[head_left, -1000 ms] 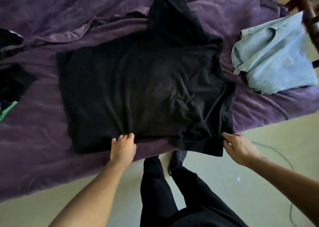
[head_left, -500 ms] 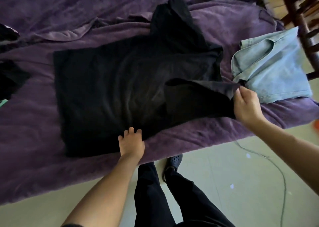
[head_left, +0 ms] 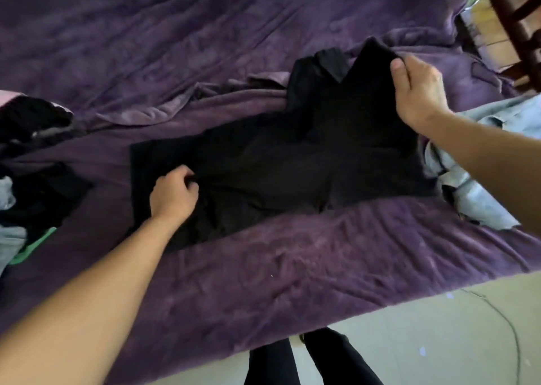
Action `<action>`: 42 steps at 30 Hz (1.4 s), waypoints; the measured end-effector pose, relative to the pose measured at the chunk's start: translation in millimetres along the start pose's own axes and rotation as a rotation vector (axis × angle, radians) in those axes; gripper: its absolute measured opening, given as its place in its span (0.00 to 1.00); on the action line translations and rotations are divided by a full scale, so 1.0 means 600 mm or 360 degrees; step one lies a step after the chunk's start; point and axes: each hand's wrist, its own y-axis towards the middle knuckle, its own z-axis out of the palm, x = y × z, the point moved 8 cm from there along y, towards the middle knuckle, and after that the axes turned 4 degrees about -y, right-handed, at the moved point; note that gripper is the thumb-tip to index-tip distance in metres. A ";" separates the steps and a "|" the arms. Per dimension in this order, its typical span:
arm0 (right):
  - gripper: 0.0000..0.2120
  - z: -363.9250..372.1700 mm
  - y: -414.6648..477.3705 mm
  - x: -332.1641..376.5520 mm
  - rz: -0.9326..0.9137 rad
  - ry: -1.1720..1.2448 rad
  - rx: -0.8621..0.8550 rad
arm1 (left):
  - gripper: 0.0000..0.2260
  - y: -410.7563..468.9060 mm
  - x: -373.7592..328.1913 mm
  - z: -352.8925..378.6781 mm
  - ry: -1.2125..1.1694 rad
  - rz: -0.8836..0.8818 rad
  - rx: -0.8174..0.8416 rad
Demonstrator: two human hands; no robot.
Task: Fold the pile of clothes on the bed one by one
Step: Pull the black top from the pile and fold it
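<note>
hands (head_left: 173,195) (head_left: 417,91) on black shirt (head_left: 292,162) (lengthwise left-right)

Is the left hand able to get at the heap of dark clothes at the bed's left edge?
Likely yes, once it lets go: the left hand grips the black shirt, but only bare purple blanket lies between it and the heap.

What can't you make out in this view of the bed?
Head view only.
- Light blue garment: partly behind the right forearm, cut by the right edge.
- Pile of clothes: cut by the left edge.
- Black shirt: too dark to trace its folds.
- Left hand: fingertips curled under, out of sight.
</note>
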 end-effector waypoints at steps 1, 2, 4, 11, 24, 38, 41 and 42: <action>0.20 0.009 0.033 0.001 0.0038 -0.0041 0.0000 | 0.09 0.036 -0.010 -0.017 -0.0003 0.0055 -0.0055; 0.20 0.023 0.063 -0.008 0.0133 -0.0106 0.0032 | 0.09 0.070 -0.019 -0.030 0.0014 0.0102 -0.0100; 0.21 0.061 0.100 -0.036 0.0383 -0.0253 0.0190 | 0.12 0.128 -0.023 -0.043 0.0111 0.0127 -0.0134; 0.23 0.187 0.001 0.025 0.0047 -0.0536 0.0401 | 0.23 0.135 0.101 0.003 0.0421 -0.0321 0.0079; 0.30 0.285 -0.098 -0.081 0.0523 -0.0631 0.0909 | 0.23 0.092 0.089 0.037 0.0500 -0.0104 0.0052; 0.24 0.283 0.218 -0.115 0.1066 0.0635 0.0580 | 0.24 0.051 -0.265 0.310 -0.0421 0.0170 0.0698; 0.16 0.278 0.246 -0.109 0.0959 0.0859 0.0652 | 0.21 0.079 -0.243 0.325 -0.0561 -0.0079 0.0621; 0.12 0.251 0.253 -0.099 0.0768 0.0928 0.0556 | 0.18 0.089 -0.235 0.318 -0.0640 -0.0178 0.0538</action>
